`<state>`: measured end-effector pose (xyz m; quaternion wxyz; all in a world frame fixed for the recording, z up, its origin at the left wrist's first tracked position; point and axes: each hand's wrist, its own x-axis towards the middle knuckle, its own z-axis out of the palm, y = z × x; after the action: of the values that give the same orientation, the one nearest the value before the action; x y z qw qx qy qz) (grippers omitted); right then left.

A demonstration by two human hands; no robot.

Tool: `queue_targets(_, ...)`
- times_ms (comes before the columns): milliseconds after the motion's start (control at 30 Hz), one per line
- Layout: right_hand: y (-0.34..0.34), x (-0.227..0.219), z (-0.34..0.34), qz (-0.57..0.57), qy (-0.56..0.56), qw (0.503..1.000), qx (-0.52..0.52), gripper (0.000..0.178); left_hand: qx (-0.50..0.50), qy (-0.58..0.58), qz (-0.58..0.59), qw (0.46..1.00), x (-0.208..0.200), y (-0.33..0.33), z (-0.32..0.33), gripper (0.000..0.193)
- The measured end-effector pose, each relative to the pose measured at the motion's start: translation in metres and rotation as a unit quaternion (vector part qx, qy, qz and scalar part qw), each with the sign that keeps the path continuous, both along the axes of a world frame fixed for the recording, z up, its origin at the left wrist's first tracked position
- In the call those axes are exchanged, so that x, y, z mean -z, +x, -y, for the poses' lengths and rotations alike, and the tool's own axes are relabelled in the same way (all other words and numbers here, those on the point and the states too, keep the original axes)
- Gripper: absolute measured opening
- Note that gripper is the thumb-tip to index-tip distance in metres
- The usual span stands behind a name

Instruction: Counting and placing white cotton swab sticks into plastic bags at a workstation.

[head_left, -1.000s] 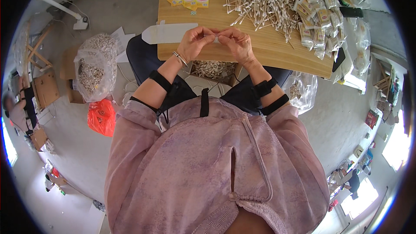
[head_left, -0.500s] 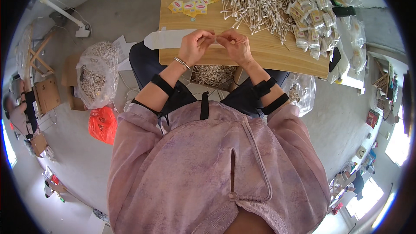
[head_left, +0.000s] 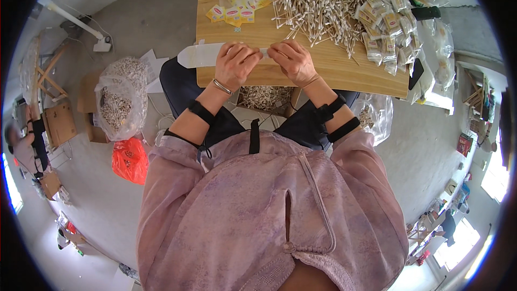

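Observation:
Over the near part of the wooden table (head_left: 344, 70), my left hand (head_left: 236, 66) and my right hand (head_left: 292, 61) are held close together, knuckles up and fingers curled. A small whitish piece (head_left: 264, 53) shows in the gap between them, pinched from both sides; its kind is too small to tell. Beside and partly behind my left hand lies a long white strip (head_left: 196, 55) with a rounded end, reaching past the table's left edge. Beyond my hands is a big heap of cotton swabs (head_left: 318, 5). Several yellow-and-white cards (head_left: 232, 16) lie at the far left.
Small filled clear packets (head_left: 390, 27) are piled right of the swabs. Beneath the table edge stands a box of swabs (head_left: 264, 97). Clear bags of swabs (head_left: 121, 97) and a red plastic bag (head_left: 130, 161) sit on the floor at left. Another person (head_left: 27, 140) is far left.
Both hands have turned so that their knuckles face up, and their fingers have curled in more. They are slightly farther apart, with the whitish piece now visible between them.

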<state>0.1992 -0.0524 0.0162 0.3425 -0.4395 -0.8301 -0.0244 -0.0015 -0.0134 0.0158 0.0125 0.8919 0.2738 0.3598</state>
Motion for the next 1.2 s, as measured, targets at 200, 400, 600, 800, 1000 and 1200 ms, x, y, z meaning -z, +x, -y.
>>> queue_targets(200, 0.003, 0.003, -0.003, 0.023, 0.009, 1.0, 0.003, 0.026, -0.052, 0.034, -0.027, 0.998, 0.0, 0.003, 0.004, 0.014)
queue_targets(400, 0.001, 0.0, -0.005, 0.09, 0.057, 0.994, 0.023, 0.025, -0.055, 0.058, -0.042, 0.996, 0.001, 0.003, 0.004, 0.014)
queue_targets(600, 0.0, 0.004, -0.005, 0.047, 0.043, 0.998, 0.009, 0.037, -0.09, 0.075, -0.066, 0.991, -0.001, 0.002, 0.004, 0.021)
queue_targets(800, 0.0, 0.005, -0.001, 0.072, 0.047, 0.996, 0.015, 0.038, -0.104, 0.084, -0.097, 0.986, -0.004, 0.001, 0.007, 0.025)
queue_targets(1000, 0.0, 0.008, 0.001, 0.088, 0.051, 0.994, 0.029, 0.038, -0.116, 0.098, -0.096, 0.984, 0.003, 0.001, 0.011, 0.024)
queue_targets(1200, -0.002, 0.012, -0.001, 0.09, 0.06, 0.992, 0.058, 0.039, -0.119, 0.102, -0.095, 0.983, 0.005, 0.003, 0.007, 0.024)
